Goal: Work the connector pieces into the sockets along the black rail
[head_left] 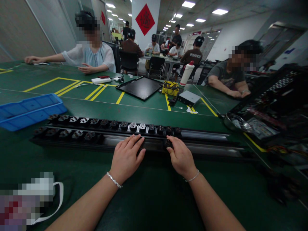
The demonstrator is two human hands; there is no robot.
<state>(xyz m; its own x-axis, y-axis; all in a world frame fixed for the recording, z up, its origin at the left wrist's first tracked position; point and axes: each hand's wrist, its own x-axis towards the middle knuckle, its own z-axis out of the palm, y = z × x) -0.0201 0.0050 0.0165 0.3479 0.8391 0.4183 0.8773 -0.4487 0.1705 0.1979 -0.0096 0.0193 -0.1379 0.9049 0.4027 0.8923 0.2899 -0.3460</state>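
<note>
Two long black rails lie side by side across the green table, the near rail and the far rail. Dark and light plug-socket modules line much of the far rail, and several more modules sit at the left end of the near one. My left hand rests on the near rail with its fingers stretched out, holding nothing. Farther right, my right hand pinches a small black socket module at the near rail's channel. Its underside is hidden.
A blue tray is at the left. Beyond the rails lie a black flat panel, a grey drive box and a yellow block with cables. An open computer case stands right. Co-workers sit across the table.
</note>
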